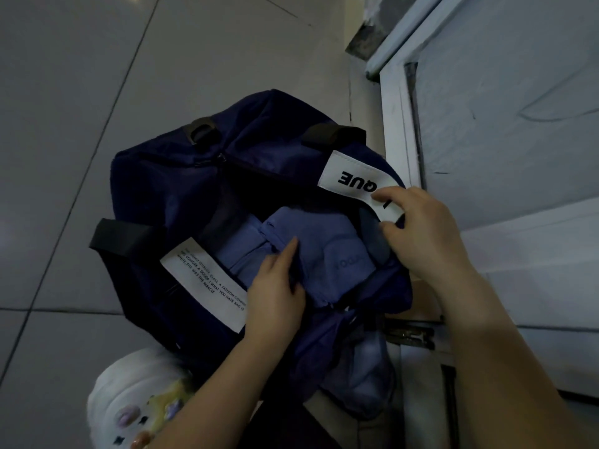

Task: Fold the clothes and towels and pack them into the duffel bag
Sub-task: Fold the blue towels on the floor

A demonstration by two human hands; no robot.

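Observation:
A navy duffel bag with black straps and two white labels stands open on the tiled floor. Folded light-blue clothes lie inside its opening. My left hand presses on the blue cloth, its index finger stretched out over a fold. My right hand grips the bag's right rim, the fingers curled round the edge at the white label printed "QUE". More bluish fabric hangs out of the bag's near end.
A white door or cabinet front with its frame stands close against the bag's right side. Grey floor tiles spread to the left and behind. A white shoe with coloured charms shows at the lower left.

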